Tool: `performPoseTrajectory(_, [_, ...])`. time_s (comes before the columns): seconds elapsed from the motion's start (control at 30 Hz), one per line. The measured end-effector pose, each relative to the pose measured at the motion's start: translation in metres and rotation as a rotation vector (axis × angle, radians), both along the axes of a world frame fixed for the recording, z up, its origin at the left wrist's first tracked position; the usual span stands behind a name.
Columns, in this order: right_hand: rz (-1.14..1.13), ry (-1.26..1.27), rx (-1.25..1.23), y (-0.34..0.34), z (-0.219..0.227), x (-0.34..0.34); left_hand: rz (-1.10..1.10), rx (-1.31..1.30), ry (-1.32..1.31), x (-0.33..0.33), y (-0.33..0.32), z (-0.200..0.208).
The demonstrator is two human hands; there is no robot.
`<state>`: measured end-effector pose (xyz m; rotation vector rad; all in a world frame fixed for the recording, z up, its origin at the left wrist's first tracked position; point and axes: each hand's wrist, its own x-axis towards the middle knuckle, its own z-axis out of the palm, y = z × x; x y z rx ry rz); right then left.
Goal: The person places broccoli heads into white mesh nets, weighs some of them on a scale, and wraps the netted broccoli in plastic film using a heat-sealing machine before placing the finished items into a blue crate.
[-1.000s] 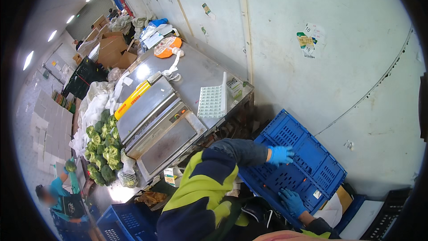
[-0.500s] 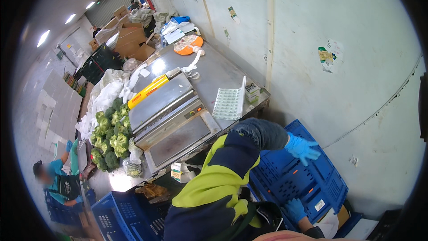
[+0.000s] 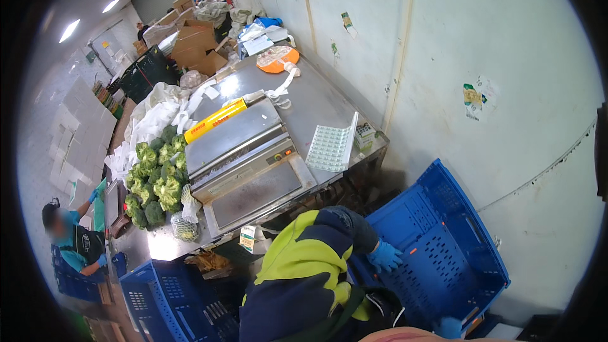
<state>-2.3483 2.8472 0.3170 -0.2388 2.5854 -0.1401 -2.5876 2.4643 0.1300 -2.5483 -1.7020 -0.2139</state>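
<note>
"Where was the left hand?"

"The left hand point(image 3: 385, 257), in a blue glove, was at the left side of the large blue crate point(image 3: 459, 259). It was open, with the fingers a little spread and pointing downward. If it was pressing on the plastic, I could not tell."

"And the right hand?"

"The right hand point(image 3: 448, 327) was only partly visible, low in the view, beside the near end of the same crate. It was blurred, so I could not tell whether it was open or was gripping the edge."

"How did this crate stand?"

"It was to the right of the steel table point(image 3: 310, 98), close to the pale wall point(image 3: 456, 31). Its far wall and its right wall were upright, and inside one could see a surface with many small holes."

"What was lying on the table?"

"There was a metal machine point(image 3: 237, 174), with a yellow roll point(image 3: 215, 120) along its back side. On its left was a pile of broccoli point(image 3: 166, 193), and on its right a sheet of labels point(image 3: 328, 149)."

"Was there something else near?"

"Yes, a second blue crate point(image 3: 142, 304) stood below the table's near corner. Farther left, a co-worker point(image 3: 95, 247) in blue gloves was beside the table."
</note>
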Motion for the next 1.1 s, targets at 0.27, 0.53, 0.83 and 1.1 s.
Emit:
performPoseTrajectory(0.27, [0.013, 0.189, 0.033, -0.035, 0.089, -0.040, 0.476, -0.089, -0.038, -0.040, -0.055, 0.158])
performPoseTrajectory(0.53, [0.069, 0.534, -0.221, -0.139, 0.074, -0.167, 0.842, 0.352, -0.625, 0.001, -0.145, 0.254])
performPoseTrajectory(0.83, [0.483, 0.495, -0.942, -0.517, 0.138, -0.333, 1.528, 0.536, -0.692, 0.161, -0.378, 0.250])
performPoseTrajectory(1.1, [0.789, 0.576, -0.505, -0.801, -0.048, -0.556, 2.344, 0.696, -1.102, 0.295, -0.464, 0.174])
